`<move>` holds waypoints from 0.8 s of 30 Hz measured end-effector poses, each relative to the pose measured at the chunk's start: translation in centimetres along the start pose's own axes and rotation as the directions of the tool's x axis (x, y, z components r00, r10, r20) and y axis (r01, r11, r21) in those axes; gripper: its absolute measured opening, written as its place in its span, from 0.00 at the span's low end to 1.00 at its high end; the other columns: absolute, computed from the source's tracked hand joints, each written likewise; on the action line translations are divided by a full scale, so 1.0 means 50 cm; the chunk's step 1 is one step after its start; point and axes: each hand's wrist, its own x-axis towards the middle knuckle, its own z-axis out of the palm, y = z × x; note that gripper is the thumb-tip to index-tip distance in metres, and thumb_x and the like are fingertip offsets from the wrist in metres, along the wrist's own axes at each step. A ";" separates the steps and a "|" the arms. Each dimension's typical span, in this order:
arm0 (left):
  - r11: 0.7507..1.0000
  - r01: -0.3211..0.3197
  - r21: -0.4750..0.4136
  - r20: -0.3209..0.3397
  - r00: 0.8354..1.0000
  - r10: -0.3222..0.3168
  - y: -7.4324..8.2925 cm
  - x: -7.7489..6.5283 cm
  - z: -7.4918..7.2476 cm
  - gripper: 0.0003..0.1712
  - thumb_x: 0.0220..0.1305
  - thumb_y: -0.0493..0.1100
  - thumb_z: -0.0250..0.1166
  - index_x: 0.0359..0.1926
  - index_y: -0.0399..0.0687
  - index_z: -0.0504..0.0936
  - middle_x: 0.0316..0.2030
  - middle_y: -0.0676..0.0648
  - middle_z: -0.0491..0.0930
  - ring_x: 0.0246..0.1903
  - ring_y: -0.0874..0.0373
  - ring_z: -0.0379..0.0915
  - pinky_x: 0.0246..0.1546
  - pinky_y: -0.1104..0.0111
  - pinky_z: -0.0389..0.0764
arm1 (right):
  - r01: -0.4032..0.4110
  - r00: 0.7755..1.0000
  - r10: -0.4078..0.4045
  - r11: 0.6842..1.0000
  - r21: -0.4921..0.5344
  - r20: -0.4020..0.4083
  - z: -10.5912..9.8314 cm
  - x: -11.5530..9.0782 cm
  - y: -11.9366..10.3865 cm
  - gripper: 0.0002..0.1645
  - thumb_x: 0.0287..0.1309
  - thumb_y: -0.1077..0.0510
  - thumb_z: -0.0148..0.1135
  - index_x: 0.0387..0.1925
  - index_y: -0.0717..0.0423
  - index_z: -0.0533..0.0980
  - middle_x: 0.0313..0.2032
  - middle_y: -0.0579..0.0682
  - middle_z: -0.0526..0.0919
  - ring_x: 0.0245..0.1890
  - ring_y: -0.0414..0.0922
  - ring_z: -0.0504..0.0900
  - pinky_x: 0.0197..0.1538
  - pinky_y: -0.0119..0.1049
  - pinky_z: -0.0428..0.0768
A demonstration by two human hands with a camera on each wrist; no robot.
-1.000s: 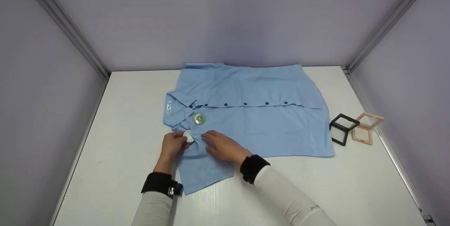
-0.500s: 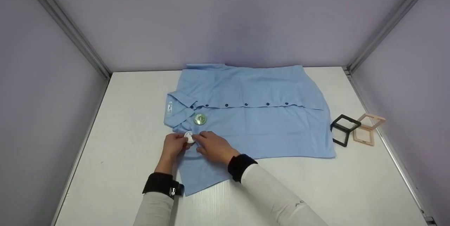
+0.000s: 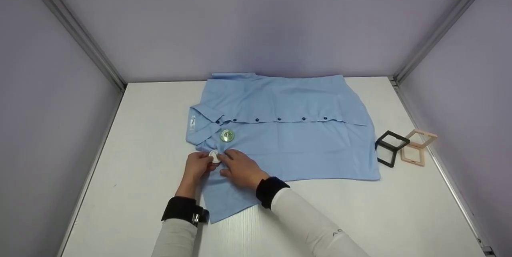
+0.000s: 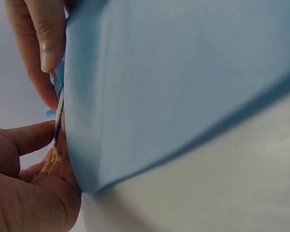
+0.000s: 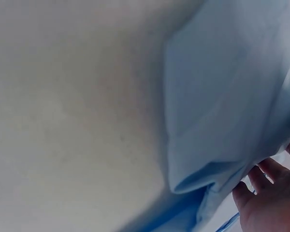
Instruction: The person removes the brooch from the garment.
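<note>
Nearest, the right hand (image 3: 242, 169) is touching the white badge (image 3: 215, 156), but whether it is pinching anything I cannot tell; the left hand (image 3: 196, 165) is gripping that badge over the blue shirt (image 3: 304, 149), nearer the tabletop's (image 3: 152, 137) left edge than its right. They are apparently fastening it, the next move seemingly calling for a steady hold. Beyond, a green badge (image 3: 227, 135) is lying on the shirt, which is reaching the tabletop's far edge.

You have one light-blue cloth shirt (image 3: 316, 151), six small dark buttons (image 3: 257, 120), two round badges (image 3: 227, 135) (image 3: 214, 156) (green, white), two hinged square frames (image 3: 387, 144) (image 3: 413, 162) (black, tan) and two hands (image 3: 197, 165) (image 3: 242, 168).
</note>
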 end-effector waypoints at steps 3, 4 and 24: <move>1.000 -0.002 -0.009 -0.003 1.000 0.002 0.000 0.000 0.000 0.04 0.63 0.27 0.58 0.34 0.26 0.77 0.28 0.38 0.82 0.24 0.57 0.83 0.28 0.68 0.83 | -0.011 1.000 0.011 1.000 0.012 0.017 -0.002 -0.001 -0.002 0.34 0.72 0.41 0.48 0.74 0.45 0.59 0.72 0.52 0.60 0.71 0.50 0.58 0.70 0.42 0.59; 1.000 -0.002 -0.009 -0.004 1.000 0.002 0.000 0.000 0.000 0.04 0.63 0.27 0.58 0.33 0.26 0.77 0.28 0.38 0.82 0.24 0.57 0.83 0.28 0.68 0.83 | -0.014 1.000 0.014 1.000 0.022 0.024 -0.003 -0.001 -0.002 0.35 0.72 0.40 0.48 0.75 0.45 0.58 0.72 0.52 0.59 0.72 0.50 0.57 0.70 0.42 0.58; 0.997 0.016 0.078 0.008 1.000 -0.017 0.009 0.000 0.002 0.04 0.63 0.27 0.57 0.33 0.29 0.78 0.26 0.42 0.81 0.22 0.59 0.79 0.23 0.70 0.78 | -0.038 0.997 0.032 0.995 0.092 0.064 -0.014 0.003 -0.005 0.34 0.70 0.38 0.52 0.72 0.44 0.63 0.71 0.53 0.59 0.71 0.51 0.57 0.71 0.43 0.56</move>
